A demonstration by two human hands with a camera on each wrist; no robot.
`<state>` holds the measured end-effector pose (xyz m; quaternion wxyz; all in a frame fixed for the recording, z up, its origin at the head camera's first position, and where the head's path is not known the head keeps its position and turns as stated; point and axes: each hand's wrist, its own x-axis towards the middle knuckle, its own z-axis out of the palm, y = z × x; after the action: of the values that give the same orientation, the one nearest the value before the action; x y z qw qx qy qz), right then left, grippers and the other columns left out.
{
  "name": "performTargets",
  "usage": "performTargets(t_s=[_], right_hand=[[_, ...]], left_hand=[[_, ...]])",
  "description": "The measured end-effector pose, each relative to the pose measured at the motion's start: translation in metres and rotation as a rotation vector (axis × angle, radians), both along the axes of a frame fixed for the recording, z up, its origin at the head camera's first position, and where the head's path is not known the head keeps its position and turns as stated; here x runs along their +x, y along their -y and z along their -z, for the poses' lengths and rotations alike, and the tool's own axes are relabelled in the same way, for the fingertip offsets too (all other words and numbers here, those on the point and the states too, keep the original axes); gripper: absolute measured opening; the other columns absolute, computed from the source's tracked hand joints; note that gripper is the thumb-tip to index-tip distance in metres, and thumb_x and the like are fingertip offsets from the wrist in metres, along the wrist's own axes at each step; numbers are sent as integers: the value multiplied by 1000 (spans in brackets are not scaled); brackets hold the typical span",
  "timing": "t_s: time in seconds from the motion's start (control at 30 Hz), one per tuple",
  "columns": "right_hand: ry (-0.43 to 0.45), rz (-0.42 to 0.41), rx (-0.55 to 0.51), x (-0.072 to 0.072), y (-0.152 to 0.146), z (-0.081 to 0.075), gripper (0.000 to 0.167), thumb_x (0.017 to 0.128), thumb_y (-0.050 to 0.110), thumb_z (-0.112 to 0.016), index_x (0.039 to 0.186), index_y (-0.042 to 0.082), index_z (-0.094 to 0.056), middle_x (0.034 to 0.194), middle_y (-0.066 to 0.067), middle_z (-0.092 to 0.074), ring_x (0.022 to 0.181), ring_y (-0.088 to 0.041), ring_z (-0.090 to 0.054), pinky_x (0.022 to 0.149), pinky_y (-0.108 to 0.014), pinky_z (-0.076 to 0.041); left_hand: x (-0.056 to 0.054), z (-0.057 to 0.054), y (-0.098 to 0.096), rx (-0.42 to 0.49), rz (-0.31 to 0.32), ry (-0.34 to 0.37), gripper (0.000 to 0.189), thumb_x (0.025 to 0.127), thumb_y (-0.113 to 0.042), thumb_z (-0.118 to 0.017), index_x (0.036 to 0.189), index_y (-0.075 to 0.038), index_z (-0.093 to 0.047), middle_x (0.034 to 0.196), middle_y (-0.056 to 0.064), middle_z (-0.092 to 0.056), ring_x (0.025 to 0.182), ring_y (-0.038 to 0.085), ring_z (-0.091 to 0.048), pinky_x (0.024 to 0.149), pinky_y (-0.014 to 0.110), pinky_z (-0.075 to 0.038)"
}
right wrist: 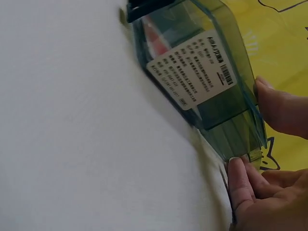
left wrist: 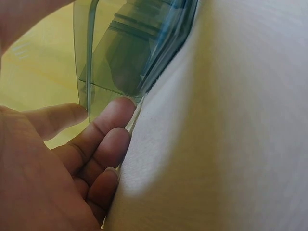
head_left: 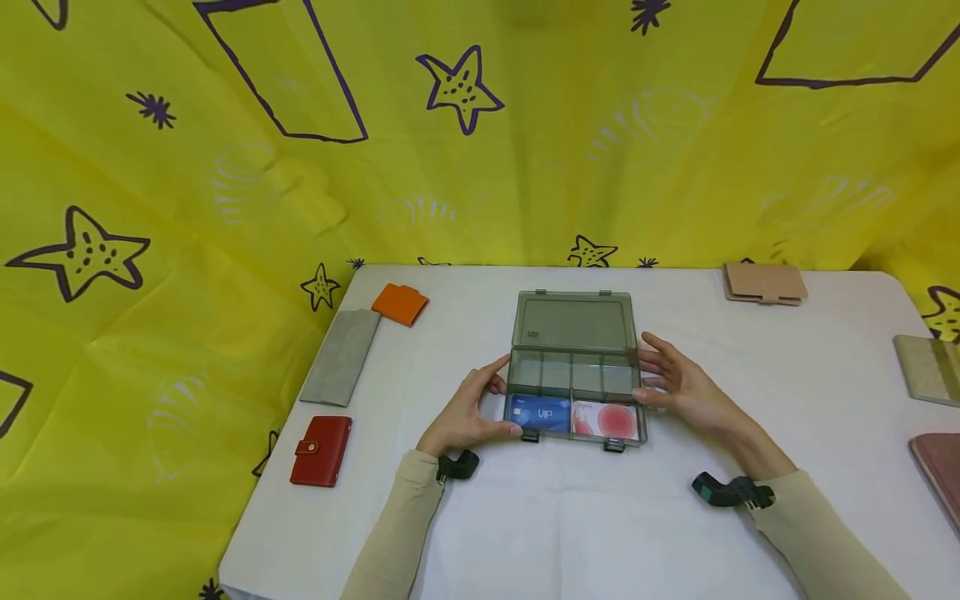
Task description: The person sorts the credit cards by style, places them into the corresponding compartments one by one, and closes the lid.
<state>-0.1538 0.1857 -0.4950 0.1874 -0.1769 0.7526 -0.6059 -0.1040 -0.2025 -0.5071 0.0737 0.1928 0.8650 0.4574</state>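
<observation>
A translucent grey-green plastic compartment box (head_left: pixel 555 372) sits at the middle of the table with its lid (head_left: pixel 576 321) raised toward the back. In its front row lie a blue card marked VIP (head_left: pixel 540 414) on the left and a white card with pink circles (head_left: pixel 606 420) on the right. My left hand (head_left: pixel 468 412) grips the box's left end, thumb at the front corner and index finger farther back. At the opposite end, my right hand (head_left: pixel 678 387) holds the side between thumb and fingers. A printed label (right wrist: pixel 195 70) shows on that end in the right wrist view.
Along the table's left lie an orange card holder (head_left: pixel 401 304), a grey wallet (head_left: pixel 341 358) and a red snap wallet (head_left: pixel 321 451). A tan wallet (head_left: pixel 765 283) lies at the back right; an olive wallet (head_left: pixel 928 369) and a maroon one (head_left: pixel 941 471) are at the right edge.
</observation>
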Motion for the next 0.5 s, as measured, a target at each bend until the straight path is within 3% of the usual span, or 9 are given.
performTargets(t_s=[0.07,0.17,0.3,0.37,0.5], right_hand=[[34,0,-22,-2,0,0,102,95,1,-76,170,2,-7,166,-38,-24,146,-48,-34,99,-7,-43],[61,0,-59,-3,-1,2,102,95,-2,-75,170,2,-6,167,-37,-20,142,-23,-42,99,-8,-45],[56,-6,-95,-2,-1,3,99,94,-5,-74,169,-2,-10,167,-39,-18,128,5,-44,100,-9,-45],[50,-8,-112,-2,0,4,98,93,-7,-74,168,-3,-11,166,-41,-18,126,9,-45,100,-9,-45],[42,5,-147,-1,1,5,98,90,-9,-74,168,-2,-15,165,-36,-24,129,8,-43,102,-9,-43]], left_hand=[[0,0,0,8,6,1,111,78,-24,-96,168,-13,-31,119,11,-61,114,25,-51,108,40,-41],[0,0,1,16,21,-1,106,85,-42,-89,168,-13,-30,120,11,-60,115,26,-51,109,39,-40],[0,2,2,14,25,-11,92,100,-65,-62,168,-13,-30,121,12,-60,114,24,-51,106,37,-41],[0,2,2,20,20,-12,82,106,-62,-52,168,-12,-31,120,13,-60,113,23,-50,102,36,-40],[0,1,1,49,8,9,63,113,-42,-45,167,-10,-34,119,15,-61,111,22,-47,97,34,-37]])
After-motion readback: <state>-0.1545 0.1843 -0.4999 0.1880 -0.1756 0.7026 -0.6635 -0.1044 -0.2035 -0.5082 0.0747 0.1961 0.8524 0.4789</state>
